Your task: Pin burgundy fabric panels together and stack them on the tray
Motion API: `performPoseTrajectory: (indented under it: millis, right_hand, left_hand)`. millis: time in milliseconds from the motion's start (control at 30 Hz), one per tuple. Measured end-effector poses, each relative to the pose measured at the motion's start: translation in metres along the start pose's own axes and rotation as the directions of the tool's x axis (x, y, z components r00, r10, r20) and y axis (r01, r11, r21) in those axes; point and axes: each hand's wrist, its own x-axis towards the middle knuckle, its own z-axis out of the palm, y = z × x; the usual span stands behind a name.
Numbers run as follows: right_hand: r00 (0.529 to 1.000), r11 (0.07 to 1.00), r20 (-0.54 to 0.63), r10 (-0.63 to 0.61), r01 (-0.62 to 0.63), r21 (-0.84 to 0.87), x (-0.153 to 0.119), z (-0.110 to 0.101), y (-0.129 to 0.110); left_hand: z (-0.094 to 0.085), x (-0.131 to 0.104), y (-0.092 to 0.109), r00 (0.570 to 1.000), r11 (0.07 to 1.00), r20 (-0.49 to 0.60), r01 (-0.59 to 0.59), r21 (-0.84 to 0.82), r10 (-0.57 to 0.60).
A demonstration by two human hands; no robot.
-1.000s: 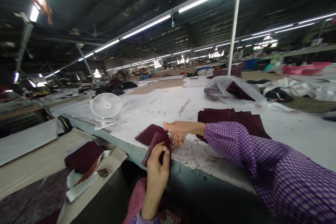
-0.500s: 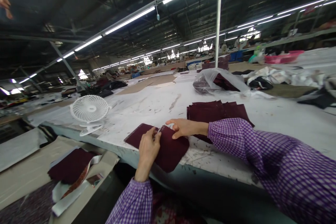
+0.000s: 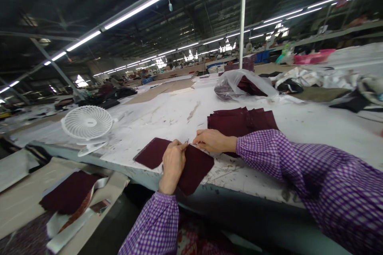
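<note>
Maroon cloth: a cut piece (image 3: 196, 167) lies flat at the near edge of the table (image 3: 179, 115), one rounded corner hanging just over the rim; a second piece (image 3: 151, 153) shows under it on the left.
Left hand (image 3: 172, 163): mine, resting on the top piece, thumb and forefinger pinched together at its upper edge on something small and pale; I cannot tell what it is.
Right hand (image 3: 211, 141): mine, laid flat along the same edge, fingertips pressing the cloth to the table; fingers together, closed round nothing.
Gap between hands: almost none; fingertips nearly meet at the edge.
Step in hand: as I judge it, working a detail on the top edge of the piece, one hand steadying and the other pinching.
Next move calls for: a steady hold from my right and a fine, small pull or placing from my left, so the piece does not slide off the rim.
Stack (image 3: 239, 121): more maroon pieces, fanned, just beyond my right wrist.
Fan (image 3: 86, 123): white, small, well to the left on the table.
Bag (image 3: 243, 83): clear plastic with dark cloth inside, further back.
Side bench: maroon cloth and white strips (image 3: 72, 191) lower left.
</note>
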Motion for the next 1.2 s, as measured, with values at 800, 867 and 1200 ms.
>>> performPoseTrajectory:
  millis: [800, 867, 1200]
  right_hand:
    - [0.953, 0.965, -0.169, -0.252, 0.262, 0.034, 0.004, 0.024, -0.004]
    - [0.948, 0.960, -0.169, -0.269, 0.279, 0.036, 0.005, 0.024, -0.001]
    - [0.943, 0.944, -0.101, -0.318, 0.325, 0.054, 0.008, 0.021, 0.008]
  left_hand:
    - [-0.011, -0.006, -0.001, 0.992, 0.982, 0.036, -0.122, 0.146, 0.118]
    - [-0.014, -0.012, -0.014, 0.994, 0.990, 0.005, -0.110, 0.083, 0.110]
    - [-0.010, -0.032, -0.041, 0.967, 0.974, -0.123, -0.226, 0.004, 0.224]
